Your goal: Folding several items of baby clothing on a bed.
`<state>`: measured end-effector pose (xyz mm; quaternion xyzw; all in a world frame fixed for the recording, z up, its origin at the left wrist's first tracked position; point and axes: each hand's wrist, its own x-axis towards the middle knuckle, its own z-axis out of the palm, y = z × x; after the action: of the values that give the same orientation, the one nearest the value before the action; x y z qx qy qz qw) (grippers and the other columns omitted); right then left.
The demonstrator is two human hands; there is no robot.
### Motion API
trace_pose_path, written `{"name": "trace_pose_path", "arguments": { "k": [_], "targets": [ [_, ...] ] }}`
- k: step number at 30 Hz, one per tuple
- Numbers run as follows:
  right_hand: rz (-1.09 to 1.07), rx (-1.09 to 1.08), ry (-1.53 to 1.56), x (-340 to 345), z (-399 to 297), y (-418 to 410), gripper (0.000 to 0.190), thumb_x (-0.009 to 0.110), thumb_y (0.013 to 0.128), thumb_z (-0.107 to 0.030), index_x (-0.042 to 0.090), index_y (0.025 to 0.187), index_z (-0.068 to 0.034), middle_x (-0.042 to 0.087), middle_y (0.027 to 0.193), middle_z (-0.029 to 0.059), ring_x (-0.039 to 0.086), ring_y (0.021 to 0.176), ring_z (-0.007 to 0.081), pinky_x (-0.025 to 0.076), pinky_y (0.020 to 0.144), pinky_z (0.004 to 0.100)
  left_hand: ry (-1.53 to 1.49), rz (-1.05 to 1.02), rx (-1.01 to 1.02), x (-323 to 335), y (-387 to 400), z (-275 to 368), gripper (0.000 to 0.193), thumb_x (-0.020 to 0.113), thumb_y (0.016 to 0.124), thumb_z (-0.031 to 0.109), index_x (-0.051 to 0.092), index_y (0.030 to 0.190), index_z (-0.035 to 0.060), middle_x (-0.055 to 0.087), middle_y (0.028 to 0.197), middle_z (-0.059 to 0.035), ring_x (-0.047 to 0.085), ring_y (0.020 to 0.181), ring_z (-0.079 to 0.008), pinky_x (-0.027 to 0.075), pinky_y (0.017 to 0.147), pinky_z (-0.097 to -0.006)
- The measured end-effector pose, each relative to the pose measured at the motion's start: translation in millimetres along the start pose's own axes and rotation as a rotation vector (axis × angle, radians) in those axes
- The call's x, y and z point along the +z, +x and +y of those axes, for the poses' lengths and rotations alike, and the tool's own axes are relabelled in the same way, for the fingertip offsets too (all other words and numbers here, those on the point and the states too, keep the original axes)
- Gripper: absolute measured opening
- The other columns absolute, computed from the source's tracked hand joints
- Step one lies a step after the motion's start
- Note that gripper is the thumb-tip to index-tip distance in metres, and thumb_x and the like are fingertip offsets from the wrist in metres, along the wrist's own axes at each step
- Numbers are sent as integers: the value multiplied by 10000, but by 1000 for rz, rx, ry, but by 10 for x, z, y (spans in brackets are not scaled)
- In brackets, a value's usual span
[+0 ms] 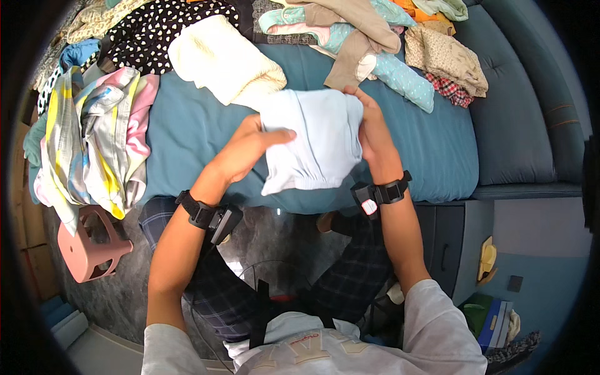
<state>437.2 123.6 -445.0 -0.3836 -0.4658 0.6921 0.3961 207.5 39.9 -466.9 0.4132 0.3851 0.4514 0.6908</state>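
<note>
A folded light blue garment (318, 140) with a gathered elastic edge hangs between my two hands, just above the front edge of the bed. My left hand (251, 147) grips its left side, thumb laid over the front and fingers behind. At the right side my right hand (372, 122) pinches the upper corner, its fingers partly hidden behind the cloth. Behind the garment lies a cream knitted cloth (220, 56), folded in a loose bundle on the teal bed sheet (187, 126).
Striped silky fabric (98, 145) drapes over the left edge above a pink plastic stool (91, 246). Black patterned cloth (150, 37), small turquoise clothes (403, 79) and a beige folded garment (445, 58) lie along the back. A dark padded headboard (511, 108) and a cabinet (443, 248) stand right.
</note>
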Motion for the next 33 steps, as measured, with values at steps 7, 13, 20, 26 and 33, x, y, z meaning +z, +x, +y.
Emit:
{"name": "trace_pose_path", "arguments": {
  "k": [7,13,20,26,33],
  "targets": [
    [-207,185,373,199,226,-61,547,630,879,-214,443,1343,6,552,1294,148,534,1197,225,434,1020,389,-351,260,93,-78,79,-36,285,579,888,119,582,1112,-58,656,1001,-120,666,844,-201,559,802,-339],
    [-284,329,-56,-104,171,-148,618,760,798,-128,474,1325,24,574,1262,106,587,1110,192,487,948,338,0,80,-182,-48,-75,165,331,562,973,334,620,989,8,630,809,-35,588,621,-108,465,525,-246],
    [272,-613,602,-1363,-499,-296,407,612,909,-112,493,1280,6,581,1249,132,586,1129,257,472,955,397,-245,535,168,-506,147,10,278,555,963,337,577,961,61,543,780,-3,527,697,-125,437,692,-276],
    [278,-388,633,-1147,-363,-294,408,523,958,-231,493,1301,-11,548,1353,147,596,1126,265,476,870,335,-126,783,245,-632,239,22,375,585,945,356,563,1106,18,579,996,-37,537,932,-154,421,795,-318],
    [-201,-7,29,-443,56,-265,452,583,943,-229,477,1342,-43,539,1352,132,602,1091,207,470,894,326,-26,729,228,-663,426,18,152,679,893,155,644,936,14,669,860,-34,584,678,-91,455,609,-223]
  ]
}}
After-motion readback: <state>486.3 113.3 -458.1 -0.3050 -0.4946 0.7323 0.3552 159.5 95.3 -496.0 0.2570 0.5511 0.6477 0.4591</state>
